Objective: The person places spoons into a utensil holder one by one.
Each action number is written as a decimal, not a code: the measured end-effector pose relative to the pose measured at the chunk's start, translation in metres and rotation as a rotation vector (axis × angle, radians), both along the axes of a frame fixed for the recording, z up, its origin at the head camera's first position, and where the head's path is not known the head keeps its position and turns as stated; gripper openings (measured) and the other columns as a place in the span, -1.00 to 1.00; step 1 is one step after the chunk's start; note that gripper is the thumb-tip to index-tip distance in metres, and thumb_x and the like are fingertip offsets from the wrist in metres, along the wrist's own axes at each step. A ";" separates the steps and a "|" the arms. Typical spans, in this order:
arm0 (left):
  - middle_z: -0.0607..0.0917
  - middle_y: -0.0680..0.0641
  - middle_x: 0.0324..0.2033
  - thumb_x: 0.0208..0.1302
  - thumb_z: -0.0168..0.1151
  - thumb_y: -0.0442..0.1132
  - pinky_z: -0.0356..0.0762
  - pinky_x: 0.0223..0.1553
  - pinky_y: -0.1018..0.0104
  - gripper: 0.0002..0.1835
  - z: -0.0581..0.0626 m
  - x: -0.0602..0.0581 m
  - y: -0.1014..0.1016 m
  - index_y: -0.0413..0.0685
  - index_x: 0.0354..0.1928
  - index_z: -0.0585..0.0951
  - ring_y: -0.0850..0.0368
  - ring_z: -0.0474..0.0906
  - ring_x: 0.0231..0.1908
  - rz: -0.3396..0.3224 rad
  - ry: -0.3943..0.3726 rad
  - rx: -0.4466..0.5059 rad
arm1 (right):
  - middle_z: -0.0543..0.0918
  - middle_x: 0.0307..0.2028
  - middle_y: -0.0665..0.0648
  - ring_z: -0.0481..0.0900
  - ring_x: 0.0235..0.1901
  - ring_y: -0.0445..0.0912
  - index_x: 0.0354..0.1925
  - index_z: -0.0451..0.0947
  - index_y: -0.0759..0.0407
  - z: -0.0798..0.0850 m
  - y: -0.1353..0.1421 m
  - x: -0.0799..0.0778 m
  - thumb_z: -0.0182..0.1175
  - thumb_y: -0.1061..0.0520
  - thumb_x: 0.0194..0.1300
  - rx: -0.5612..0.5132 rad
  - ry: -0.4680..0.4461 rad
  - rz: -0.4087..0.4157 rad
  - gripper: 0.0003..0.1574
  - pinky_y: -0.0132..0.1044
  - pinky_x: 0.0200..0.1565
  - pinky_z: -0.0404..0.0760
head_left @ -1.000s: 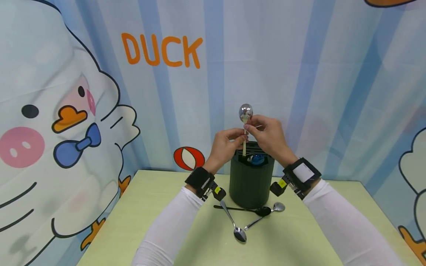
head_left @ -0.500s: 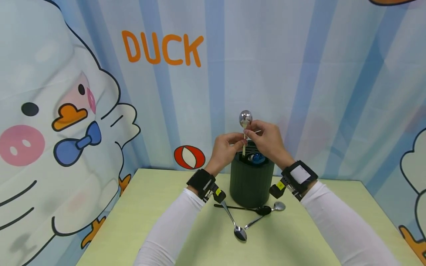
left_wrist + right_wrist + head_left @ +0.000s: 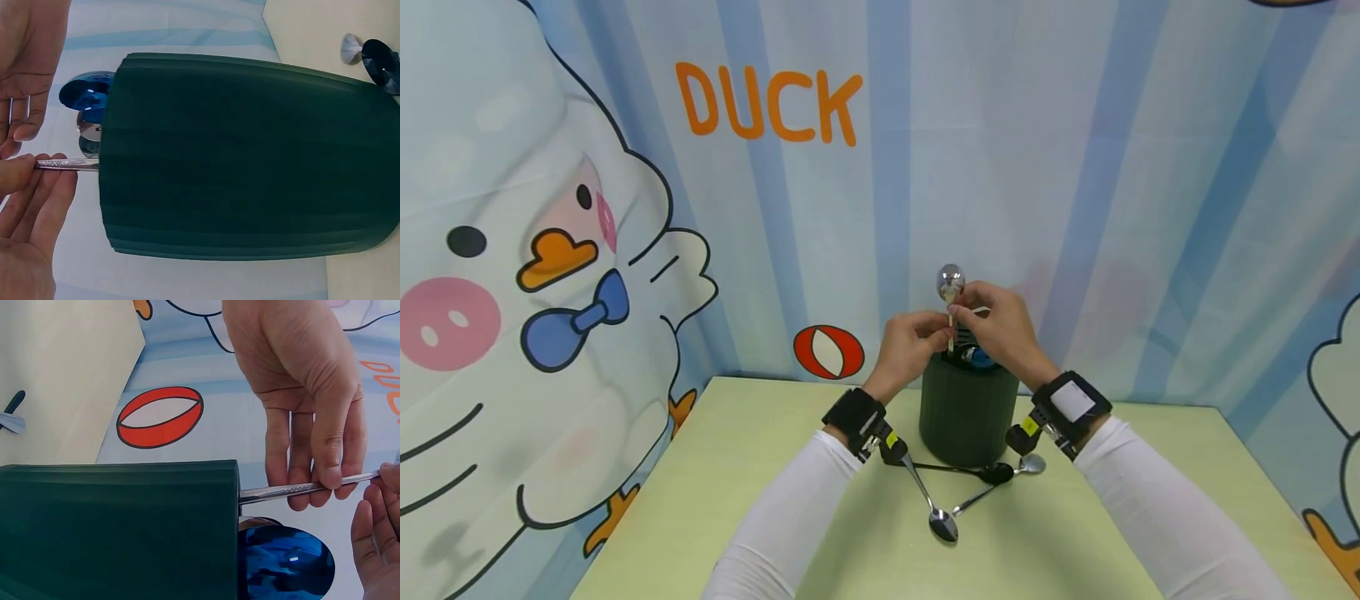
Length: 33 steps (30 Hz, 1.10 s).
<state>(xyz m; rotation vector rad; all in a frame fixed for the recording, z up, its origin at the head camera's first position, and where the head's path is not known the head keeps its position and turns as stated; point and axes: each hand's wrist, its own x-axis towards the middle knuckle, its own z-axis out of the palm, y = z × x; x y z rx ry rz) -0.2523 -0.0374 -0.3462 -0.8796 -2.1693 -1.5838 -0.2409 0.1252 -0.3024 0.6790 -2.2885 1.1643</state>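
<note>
A silver spoon (image 3: 951, 283) stands upright with its bowl up, and its handle (image 3: 272, 495) goes down into the dark green utensil holder (image 3: 968, 412). My left hand (image 3: 910, 348) pinches that handle between thumb and fingers just above the rim. Higher up, close to the bowl, the thumb and fingers of my right hand (image 3: 997, 323) pinch the same spoon. A shiny blue spoon (image 3: 287, 559) sticks out of the holder to the right of the handle, with a silver spoon bowl (image 3: 89, 134) beside it. The handle's lower end is hidden inside the holder.
In front of the holder lie a black spoon (image 3: 992, 473), a silver spoon (image 3: 942, 525) and another silver spoon (image 3: 1030, 464), their handles partly crossing. All rest on the pale table (image 3: 737, 500). A printed curtain (image 3: 1000, 150) hangs right behind the table.
Both hands have moved down together with the silver spoon, so its bowl sits lower and its handle goes deeper into the holder. The spoons on the table have not moved.
</note>
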 end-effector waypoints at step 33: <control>0.66 0.06 -0.37 0.25 0.20 -0.21 0.55 -0.28 0.40 -0.90 -0.018 0.000 0.002 -0.01 -0.24 0.66 0.32 0.53 -0.35 0.069 0.033 -0.077 | 0.60 -0.34 0.01 0.54 -0.23 -0.07 -0.26 0.56 0.02 -0.019 0.007 0.006 0.20 0.07 0.25 0.071 -0.102 0.016 -0.91 -0.07 -0.16 0.57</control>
